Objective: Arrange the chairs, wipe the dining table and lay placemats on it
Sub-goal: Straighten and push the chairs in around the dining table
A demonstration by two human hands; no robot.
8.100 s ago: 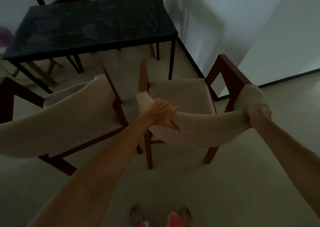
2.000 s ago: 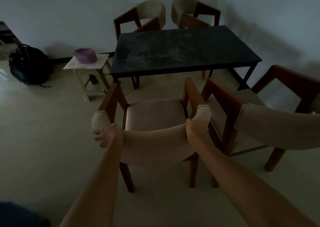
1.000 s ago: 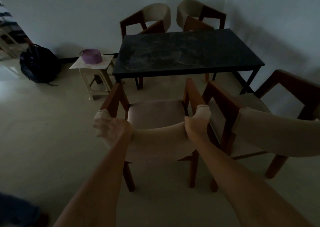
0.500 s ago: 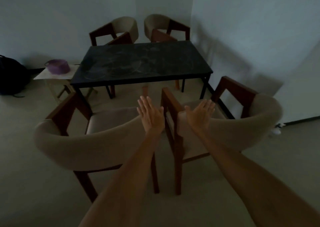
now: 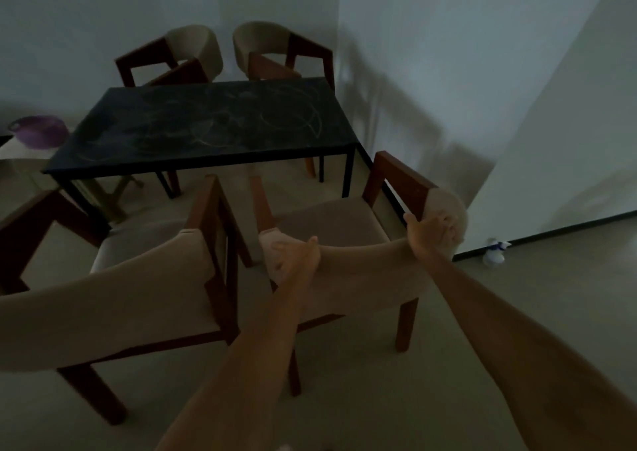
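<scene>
A dark dining table (image 5: pixel 213 130) with chalky smears stands ahead in a dim room. Two beige-cushioned wooden chairs face it on my side. My left hand (image 5: pixel 296 254) grips the left end of the right chair's (image 5: pixel 362 275) curved backrest. My right hand (image 5: pixel 431 233) grips the backrest's right end. The left near chair (image 5: pixel 113 299) stands beside it, untouched. Two more chairs (image 5: pixel 193 51) (image 5: pixel 275 44) sit behind the table against the wall. No placemats or cloth are visible.
A purple basin (image 5: pixel 38 132) rests on a small pale stool (image 5: pixel 20 154) left of the table. A white wall corner juts out at right, with a small white bottle (image 5: pixel 494 252) on the floor at its base. Pale floor lies around me.
My hands let go of the left near chair, passed open over the gap, and now hold the right chair's backrest. My view has swung to the right.
</scene>
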